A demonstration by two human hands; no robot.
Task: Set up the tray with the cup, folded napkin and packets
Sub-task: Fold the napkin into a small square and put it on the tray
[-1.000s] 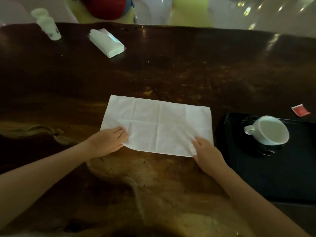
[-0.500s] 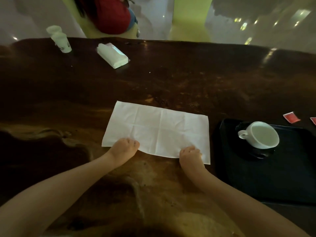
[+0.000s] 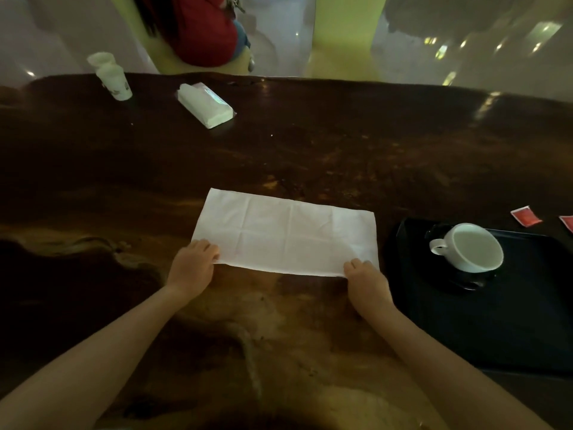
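A white paper napkin [image 3: 285, 232] lies spread on the dark wooden table, creased into squares. My left hand [image 3: 193, 266] pinches its near left corner and my right hand [image 3: 364, 276] pinches its near right corner, both with curled fingers. The near edge looks slightly lifted. To the right sits a black tray [image 3: 511, 330] holding a white cup [image 3: 473, 251] on a dark saucer [image 3: 465, 282]. Two red packets [image 3: 526, 216] lie on the table beyond the tray, one cut off by the right edge.
A wrapped pack of tissues [image 3: 206, 105] and stacked white paper cups [image 3: 111, 76] stand at the table's far left. A person in red [image 3: 198, 26] sits beyond the far edge. The table [image 3: 341, 144] stretches wide between napkin and far edge.
Both hands went from resting flat on the napkin to curling and pinching its near corners. The camera tilted up, so the napkin looks shallower and a second packet shows.
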